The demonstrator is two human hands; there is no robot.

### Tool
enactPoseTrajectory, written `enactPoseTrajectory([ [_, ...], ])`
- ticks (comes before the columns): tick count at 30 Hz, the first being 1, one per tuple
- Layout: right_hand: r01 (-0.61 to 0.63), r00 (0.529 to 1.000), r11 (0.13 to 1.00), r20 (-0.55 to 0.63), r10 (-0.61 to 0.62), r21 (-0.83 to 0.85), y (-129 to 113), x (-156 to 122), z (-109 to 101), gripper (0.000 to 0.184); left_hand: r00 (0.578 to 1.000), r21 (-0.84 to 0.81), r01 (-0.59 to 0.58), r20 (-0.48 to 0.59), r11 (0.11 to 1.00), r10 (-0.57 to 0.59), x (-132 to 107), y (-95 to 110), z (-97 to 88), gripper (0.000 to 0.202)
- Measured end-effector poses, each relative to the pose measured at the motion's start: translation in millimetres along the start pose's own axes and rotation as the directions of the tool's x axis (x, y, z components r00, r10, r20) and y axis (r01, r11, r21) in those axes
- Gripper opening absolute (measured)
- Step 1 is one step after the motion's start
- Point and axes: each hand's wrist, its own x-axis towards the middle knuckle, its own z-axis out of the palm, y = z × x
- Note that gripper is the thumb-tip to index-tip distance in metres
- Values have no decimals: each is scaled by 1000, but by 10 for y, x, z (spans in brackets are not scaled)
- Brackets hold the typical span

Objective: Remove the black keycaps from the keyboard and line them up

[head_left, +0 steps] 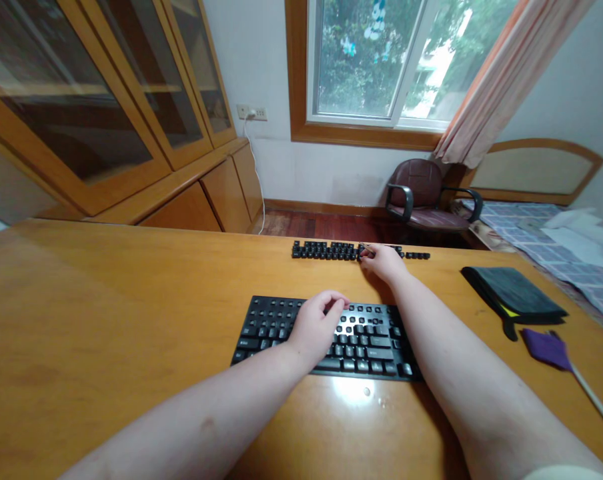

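You had two bare hands over one wooden table. Your left hand was over one black keyboard, with its thumb and fingers curled near each other. I could not tell if that grip was closed or had anything in it. Your right hand reached to the far edge of the table, where its fingertips were at the black key caps. They were too small there to tell if that grip held one.

The one keyboard lay in front of you, near the middle of the table. Its back rows showed bare little stems, and its front rows had caps on. The loose key caps lay in lines behind it, too small and too many to count.

On the right you had one dark folded case with a bit of yellow showing, and one purple thing with one pale stick. The table was smooth and orange-brown, with one bright shiny patch in front of the keyboard.

Past the table you had one dark red chair, one bed with a checked cover, one pink curtain and one window with two panes. On the left stood one big wooden cabinet with three glass doors. One white plug with one white cord was in the wall, and the floor was red-brown.
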Motion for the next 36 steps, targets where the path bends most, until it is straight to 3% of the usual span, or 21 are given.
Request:
enactPoseTrajectory([
  [11,24,1000,1000,-12,-24,-13,2,30,17,19,1000,13,0,7,1000,0,-3,27,-9,16],
  [20,117,993,992,16,-116,-55,-25,23,38,28,1000,14,-3,9,1000,2,-4,9,-12,15],
  [36,109,994,991,29,-107,-75,-21,32,64,22,1000,10,6,18,1000,-6,-4,14,-8,16],
])
